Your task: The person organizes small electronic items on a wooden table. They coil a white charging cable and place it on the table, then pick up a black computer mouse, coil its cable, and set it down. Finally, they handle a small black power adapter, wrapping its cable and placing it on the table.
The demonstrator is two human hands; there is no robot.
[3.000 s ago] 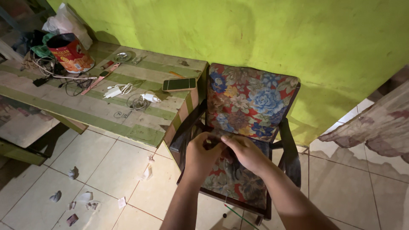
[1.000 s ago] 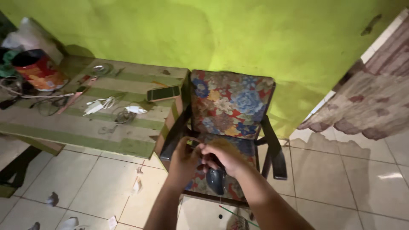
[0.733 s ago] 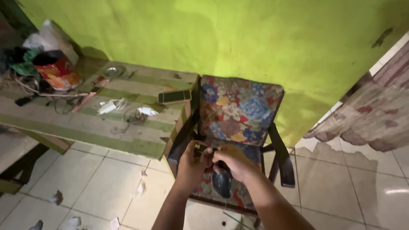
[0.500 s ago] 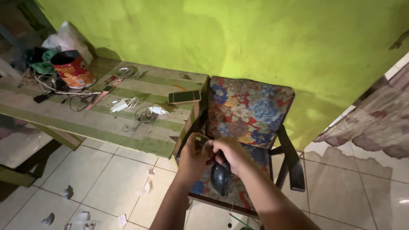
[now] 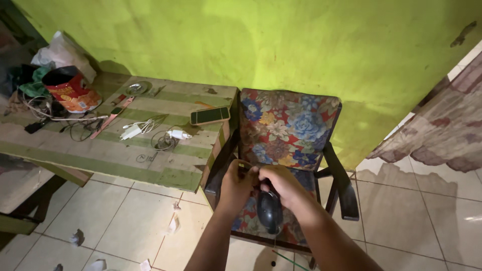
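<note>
- A dark, rounded object (image 5: pixel 269 211), shaped like a computer mouse or a small pouch, hangs just below the right hand (image 5: pixel 283 184); what it is exactly is hard to tell.
- It hangs in front of the seat of the floral armchair (image 5: pixel 288 128), apart from the cushion as far as can be seen.
- The right hand closes over the top of the dark object, fingers curled down around its upper end, so it carries the object's weight.
- The left hand (image 5: pixel 236 183) pinches a small piece (image 5: pixel 243 166) with a yellowish glint, right against the right hand's knuckles; both grips are narrow and closed.
- The step in hand looks like fine two-handed work at the object's top end, joining or freeing the small piece there.
- As a judgement, the next move calls for a steady right hand and small, precise finger motion from the left, since the two parts meet in the gap between the thumbs.
- The chair's dark armrest (image 5: pixel 341 180) stands to the right of the hands.
- The green-striped bench (image 5: pixel 165 175) touches the chair's left side; a phone (image 5: pixel 210 115) lies at its near-right corner, a white charger (image 5: pixel 176 134) and cables further left, a red bag (image 5: pixel 68 90) at the far-left end.
</note>
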